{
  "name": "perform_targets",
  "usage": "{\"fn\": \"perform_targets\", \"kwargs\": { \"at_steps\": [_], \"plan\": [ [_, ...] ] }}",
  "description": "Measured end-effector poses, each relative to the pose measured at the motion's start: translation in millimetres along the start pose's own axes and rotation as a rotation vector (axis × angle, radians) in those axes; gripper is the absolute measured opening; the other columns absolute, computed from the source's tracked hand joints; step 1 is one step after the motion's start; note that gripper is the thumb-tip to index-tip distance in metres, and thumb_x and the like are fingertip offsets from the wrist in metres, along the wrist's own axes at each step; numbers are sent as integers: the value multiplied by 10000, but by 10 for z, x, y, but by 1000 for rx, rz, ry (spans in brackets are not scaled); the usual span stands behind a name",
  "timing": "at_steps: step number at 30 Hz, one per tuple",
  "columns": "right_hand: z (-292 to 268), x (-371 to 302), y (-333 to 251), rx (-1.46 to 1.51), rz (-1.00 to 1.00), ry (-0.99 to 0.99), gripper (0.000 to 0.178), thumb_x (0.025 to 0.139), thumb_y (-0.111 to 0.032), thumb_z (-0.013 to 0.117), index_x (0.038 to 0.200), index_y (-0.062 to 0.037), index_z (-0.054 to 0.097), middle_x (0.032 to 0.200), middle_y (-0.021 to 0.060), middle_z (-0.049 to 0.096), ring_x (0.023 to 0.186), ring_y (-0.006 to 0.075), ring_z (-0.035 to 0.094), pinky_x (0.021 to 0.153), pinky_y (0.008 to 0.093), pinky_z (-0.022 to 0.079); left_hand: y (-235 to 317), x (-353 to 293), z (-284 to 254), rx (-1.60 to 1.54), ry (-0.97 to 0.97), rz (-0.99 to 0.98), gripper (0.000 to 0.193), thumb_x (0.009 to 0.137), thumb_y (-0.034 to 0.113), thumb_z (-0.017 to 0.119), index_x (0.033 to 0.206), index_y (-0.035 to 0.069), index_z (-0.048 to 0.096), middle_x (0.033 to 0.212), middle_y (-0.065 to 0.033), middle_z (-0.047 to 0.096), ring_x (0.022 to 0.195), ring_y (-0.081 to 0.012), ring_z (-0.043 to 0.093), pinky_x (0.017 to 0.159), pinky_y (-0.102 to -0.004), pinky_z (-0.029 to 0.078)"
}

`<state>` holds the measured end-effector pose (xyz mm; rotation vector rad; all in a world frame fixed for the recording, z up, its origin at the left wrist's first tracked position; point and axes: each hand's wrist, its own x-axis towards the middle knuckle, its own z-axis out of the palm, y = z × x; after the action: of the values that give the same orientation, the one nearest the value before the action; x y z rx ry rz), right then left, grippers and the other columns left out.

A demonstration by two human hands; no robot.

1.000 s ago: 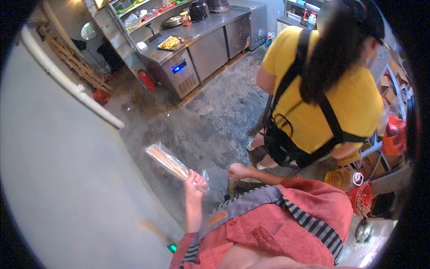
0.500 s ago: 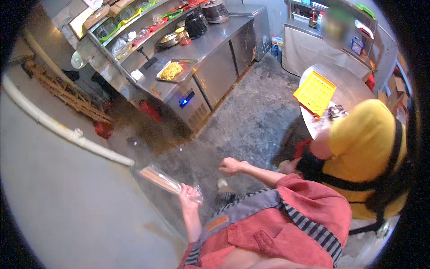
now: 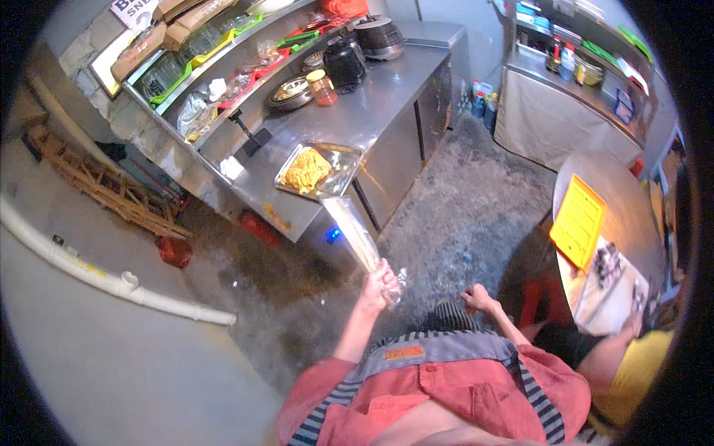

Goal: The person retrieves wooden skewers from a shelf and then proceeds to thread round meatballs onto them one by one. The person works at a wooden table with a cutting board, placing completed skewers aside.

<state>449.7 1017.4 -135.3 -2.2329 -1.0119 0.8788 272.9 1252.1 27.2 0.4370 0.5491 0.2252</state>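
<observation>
In my left hand [image 3: 381,284] is a long clear plastic packet of thin wooden sticks [image 3: 355,236], gripped near its lower end and tilted up and away. The far end of the packet overlaps the near edge of a metal tray [image 3: 344,172] in the picture. On that tray lies a heap of yellow food [image 3: 306,171] whose kind I cannot make out. Low in front of my body, my right hand [image 3: 480,299] has its fingers curled in, with nothing visible in them.
The tray stands on a long steel counter [image 3: 387,74], beside a jar [image 3: 321,88] and rice cookers. At right, a round table [image 3: 625,193] bears a yellow plastic tray [image 3: 579,223]; a co-worker in yellow [image 3: 645,375] is beside it. A white pipe [image 3: 126,286] runs along the left wall.
My body has turned and come closer to the counter. My left hand has swung the packet up toward the tray. The co-worker has shifted toward the lower right of the view.
</observation>
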Motion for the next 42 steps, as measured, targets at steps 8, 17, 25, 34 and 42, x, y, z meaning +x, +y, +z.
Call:
{"fn": "perform_targets", "kwargs": {
  "at_steps": [8, 17, 25, 34, 42],
  "plan": [
    [-1096, 1484, -652, 341, 155, -141, 274, 820, -152, 441, 669, 62, 523, 542, 133, 557, 437, 204, 573, 383, 305, 474, 604, 1292, 346, -153, -25, -28, 271, 859, 305, 439, 656, 135, 381, 495, 36, 300, 391, -78, 302, 371, -214, 289],
    [-2061, 3475, -1484, 168, -208, -209, 278, 829, -182, 449, 679, 42, 512, 557, 85, 539, 461, 150, 564, 395, 272, 458, 1321, 2187, 509, -163, 45, 159, 267, 862, 290, 435, 652, 131, 389, 512, 24, 319, 421, -96, 324, 415, -243, 312],
    [-2460, 4797, -2743, -26, -578, -257, 284, 842, -192, 447, 687, 37, 508, 545, 63, 528, 467, 132, 558, 401, 255, 444, 2302, 2699, 415, -147, 46, 323, 303, 861, 322, 423, 631, 134, 363, 520, 37, 308, 453, -88, 317, 447, -230, 290],
    [-2779, 6379, -4519, -5, -918, -431, 317, 838, -206, 458, 621, 22, 502, 511, 73, 535, 410, 140, 540, 376, 276, 435, 2538, 3077, 59, -167, 105, 562, 302, 883, 334, 355, 655, 135, 365, 541, 34, 324, 481, -105, 322, 486, -253, 311],
    [-2676, 7316, -6245, -153, -1275, -491, 281, 826, -183, 474, 643, 30, 473, 478, 60, 491, 399, 128, 512, 393, 287, 408, 2650, 3173, 614, -499, 733, 861, 288, 847, 319, 457, 640, 137, 376, 543, 25, 329, 507, -127, 376, 482, -284, 344]
  ]
}}
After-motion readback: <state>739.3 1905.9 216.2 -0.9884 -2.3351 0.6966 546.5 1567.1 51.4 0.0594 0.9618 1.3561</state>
